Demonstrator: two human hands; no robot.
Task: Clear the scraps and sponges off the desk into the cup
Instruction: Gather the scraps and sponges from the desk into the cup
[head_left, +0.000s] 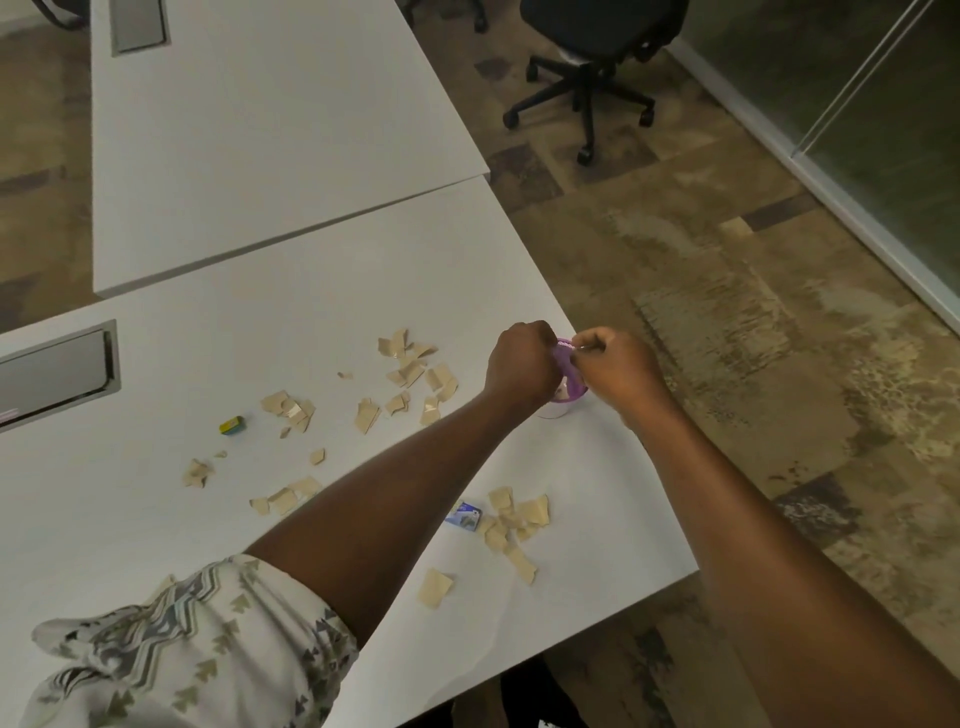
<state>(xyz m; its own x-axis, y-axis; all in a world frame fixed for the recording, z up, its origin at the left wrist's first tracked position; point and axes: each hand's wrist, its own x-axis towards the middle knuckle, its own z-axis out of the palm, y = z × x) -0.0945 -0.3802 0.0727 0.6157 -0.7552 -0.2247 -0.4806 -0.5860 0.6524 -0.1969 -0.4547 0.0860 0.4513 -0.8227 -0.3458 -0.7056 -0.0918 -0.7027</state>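
Left hand (519, 364) and right hand (618, 374), grips clamped on purple piece (565, 358) above cup (554, 410). Cup near surface (260, 338) edge; nudge could tip it off.

Nothing legible anywhere in my view. Blue-white block (464, 515), on the desk nearer me than the cup (553, 410), carries some print, too blurry to read. Yellow-green sponge (232, 425), far left of the cup: markings unreadable.

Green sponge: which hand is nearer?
Left. The left hand is right of the green sponge, by the cup; the right hand is farther right, both pinching a purple piece.
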